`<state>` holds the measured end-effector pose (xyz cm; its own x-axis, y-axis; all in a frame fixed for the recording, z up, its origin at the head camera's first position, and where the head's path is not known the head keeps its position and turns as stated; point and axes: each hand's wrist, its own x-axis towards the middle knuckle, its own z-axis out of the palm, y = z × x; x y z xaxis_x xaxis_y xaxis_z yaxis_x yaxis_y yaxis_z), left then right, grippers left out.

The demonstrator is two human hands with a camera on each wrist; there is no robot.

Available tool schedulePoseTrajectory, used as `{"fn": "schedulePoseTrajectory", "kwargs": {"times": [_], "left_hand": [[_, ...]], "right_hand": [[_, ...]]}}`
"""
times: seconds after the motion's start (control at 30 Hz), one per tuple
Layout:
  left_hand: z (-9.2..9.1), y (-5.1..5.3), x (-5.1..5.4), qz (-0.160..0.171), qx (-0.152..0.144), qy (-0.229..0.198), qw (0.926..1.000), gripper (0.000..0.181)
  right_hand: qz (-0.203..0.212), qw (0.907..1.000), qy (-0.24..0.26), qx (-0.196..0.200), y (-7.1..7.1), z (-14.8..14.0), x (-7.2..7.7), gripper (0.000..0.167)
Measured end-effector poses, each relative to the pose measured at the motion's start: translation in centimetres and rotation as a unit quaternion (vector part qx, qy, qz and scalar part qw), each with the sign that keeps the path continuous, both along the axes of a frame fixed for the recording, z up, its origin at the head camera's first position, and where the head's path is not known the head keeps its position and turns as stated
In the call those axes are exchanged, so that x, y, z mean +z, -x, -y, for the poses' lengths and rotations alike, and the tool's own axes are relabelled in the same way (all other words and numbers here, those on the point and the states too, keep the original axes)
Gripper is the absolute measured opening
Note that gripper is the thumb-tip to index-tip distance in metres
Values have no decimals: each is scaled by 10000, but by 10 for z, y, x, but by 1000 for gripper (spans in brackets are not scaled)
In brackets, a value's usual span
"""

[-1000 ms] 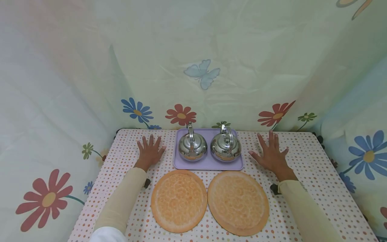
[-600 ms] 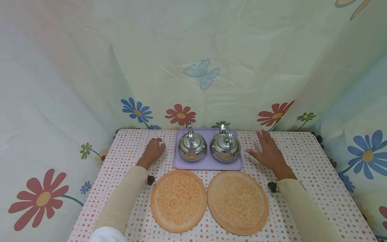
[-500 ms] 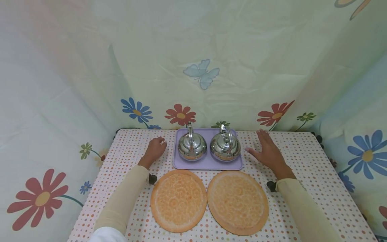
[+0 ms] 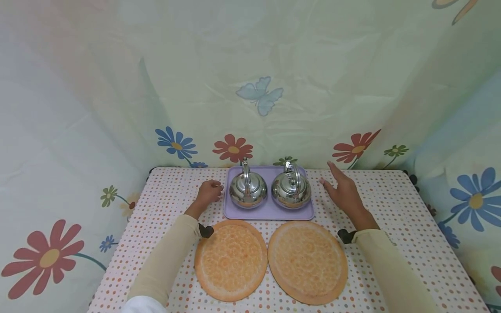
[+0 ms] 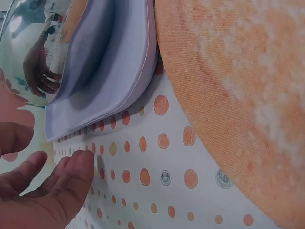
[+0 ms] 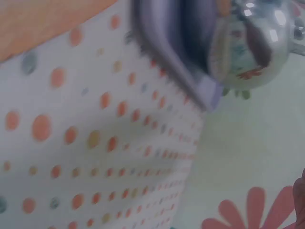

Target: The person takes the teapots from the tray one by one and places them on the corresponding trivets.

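Note:
Two shiny steel teapots, the left teapot [image 4: 248,199] and the right teapot [image 4: 291,200], stand side by side on a lilac tray [image 4: 269,214]. My left hand [image 4: 208,194] hovers just beside the tray's left edge, fingers loosely bent and holding nothing. In the left wrist view the left hand [image 5: 55,186] is a little apart from the tray corner [image 5: 121,93]. To the right of the tray, my right hand [image 4: 343,191] is off the tabletop with fingers extended and thumb apart. Only a sliver of the right hand [image 6: 299,198] shows in the right wrist view.
Two round bread-patterned mats, the left mat [image 4: 232,261] and the right mat [image 4: 308,263], lie in front of the tray. A dotted cloth [image 4: 411,243] covers the table. Behind it hangs a flowered curtain [image 4: 313,108], close to the tray's back edge.
My left hand has gone from spread fingers to loosely bent ones and moved right, towards the tray. The right hand's fingers have drawn together and it has turned inward. Tray and teapots stay put.

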<state>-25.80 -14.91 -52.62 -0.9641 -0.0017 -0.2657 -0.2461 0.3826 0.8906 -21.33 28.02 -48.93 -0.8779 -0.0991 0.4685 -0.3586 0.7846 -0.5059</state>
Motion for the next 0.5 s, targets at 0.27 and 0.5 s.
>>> {"fn": "schedulePoseTrajectory", "kwargs": {"times": [0.27,0.5], "left_hand": [[-1,-2,3,189,-52,-241,9995,40],[-1,1,-4,495,-29,-448,9978,36]], "right_hand": [[-769,9952,583,164,1,14,20,60],[-187,9877,1495,423,-4,30,34,57]]}}
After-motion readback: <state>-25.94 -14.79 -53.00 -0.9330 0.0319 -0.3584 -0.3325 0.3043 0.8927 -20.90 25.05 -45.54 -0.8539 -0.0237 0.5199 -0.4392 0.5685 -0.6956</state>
